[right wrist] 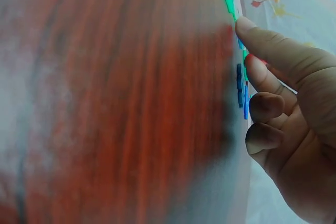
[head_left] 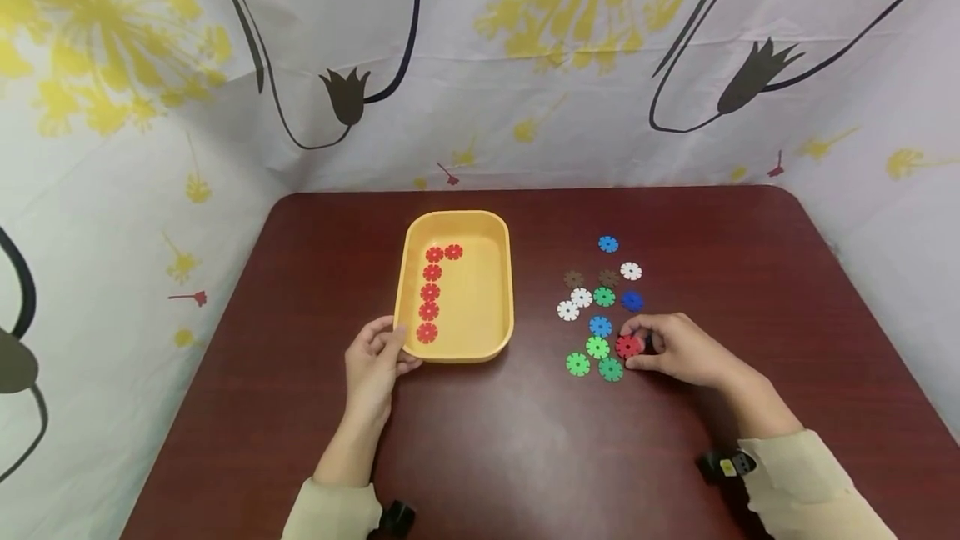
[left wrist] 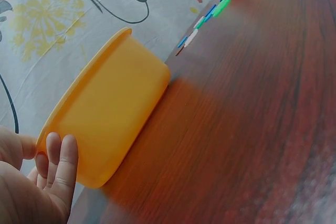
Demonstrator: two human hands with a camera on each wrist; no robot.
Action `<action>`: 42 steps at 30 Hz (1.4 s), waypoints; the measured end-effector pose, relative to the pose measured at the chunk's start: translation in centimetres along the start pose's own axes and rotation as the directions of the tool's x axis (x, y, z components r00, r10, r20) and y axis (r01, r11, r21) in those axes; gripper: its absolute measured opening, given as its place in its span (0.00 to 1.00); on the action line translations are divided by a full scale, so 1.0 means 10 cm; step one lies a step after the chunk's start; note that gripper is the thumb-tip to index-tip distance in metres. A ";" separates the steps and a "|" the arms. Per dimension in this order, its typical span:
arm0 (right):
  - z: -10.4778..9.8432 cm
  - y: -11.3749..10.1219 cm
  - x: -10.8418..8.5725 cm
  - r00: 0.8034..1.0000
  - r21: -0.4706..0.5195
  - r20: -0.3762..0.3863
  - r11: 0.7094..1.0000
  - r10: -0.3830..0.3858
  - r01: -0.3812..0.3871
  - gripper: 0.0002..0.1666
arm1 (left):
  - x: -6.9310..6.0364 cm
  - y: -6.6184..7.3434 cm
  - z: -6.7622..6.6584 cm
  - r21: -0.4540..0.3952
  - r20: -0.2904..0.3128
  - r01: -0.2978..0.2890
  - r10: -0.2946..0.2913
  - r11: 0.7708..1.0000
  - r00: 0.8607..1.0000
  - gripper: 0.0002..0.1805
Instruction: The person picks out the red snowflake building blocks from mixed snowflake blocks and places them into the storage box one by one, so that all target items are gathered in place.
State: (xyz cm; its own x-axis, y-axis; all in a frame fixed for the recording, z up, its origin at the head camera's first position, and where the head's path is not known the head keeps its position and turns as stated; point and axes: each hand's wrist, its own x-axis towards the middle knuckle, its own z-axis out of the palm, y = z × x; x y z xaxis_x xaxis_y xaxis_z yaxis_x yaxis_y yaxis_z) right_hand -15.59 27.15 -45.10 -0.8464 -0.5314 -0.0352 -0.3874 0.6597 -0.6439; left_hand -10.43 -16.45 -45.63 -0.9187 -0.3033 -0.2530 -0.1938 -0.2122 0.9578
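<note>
In the head view my left hand [head_left: 377, 361] holds the near-left corner of a yellow plastic tray [head_left: 480, 290], thumb at the rim and fingers against the outer wall. Several red notched discs [head_left: 430, 292] lie in the tray, in a column along its left side with one more beside the top. To the right of the tray my right hand [head_left: 678, 346] pinches a red notched disc [head_left: 628, 347] between thumb and fingers. That disc also shows in the left wrist view, while the right wrist view mostly hides it behind the fingers.
Around the right hand lie loose notched discs: green [head_left: 577, 364], white [head_left: 567, 310], brown [head_left: 573, 279], light blue [head_left: 608, 244] and dark blue [head_left: 632, 301]. All are on the dark red wooden table [head_left: 517, 440]. A patterned cloth [head_left: 450, 107] hangs behind it.
</note>
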 end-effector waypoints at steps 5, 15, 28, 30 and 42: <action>-0.03 -0.01 0.05 0.999 -0.005 -0.039 1.000 -0.010 0.010 0.20 | 0.02 0.01 0.00 0.000 0.003 -0.008 0.008 1.000 1.000 0.15; -0.11 -0.10 0.27 0.981 -0.014 -0.187 0.998 -0.058 0.056 0.18 | 0.06 0.04 0.02 -0.005 0.004 -0.015 0.015 1.000 1.000 0.16; -0.08 -0.34 0.65 0.946 0.004 -0.315 0.997 -0.076 0.081 0.19 | 0.05 0.00 -0.02 0.013 -0.007 -0.001 0.001 1.000 1.000 0.17; -0.06 -0.39 0.72 0.944 0.011 -0.319 0.995 -0.088 0.096 0.20 | 0.05 0.00 -0.02 0.011 -0.008 -0.005 0.005 1.000 1.000 0.17; 0.07 -0.65 1.06 0.942 0.081 -0.328 0.992 -0.067 0.099 0.21 | 0.00 0.01 0.00 0.000 0.010 -0.015 0.015 1.000 1.000 0.18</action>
State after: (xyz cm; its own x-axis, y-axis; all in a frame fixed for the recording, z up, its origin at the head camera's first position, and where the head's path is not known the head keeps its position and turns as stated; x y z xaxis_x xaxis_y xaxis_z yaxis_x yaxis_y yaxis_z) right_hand -21.75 16.88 -41.87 -0.8916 -0.3703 0.2607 -0.4379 0.5586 -0.7044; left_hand -10.48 -16.45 -45.54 -0.9248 -0.2976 -0.2369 -0.1796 -0.2074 0.9616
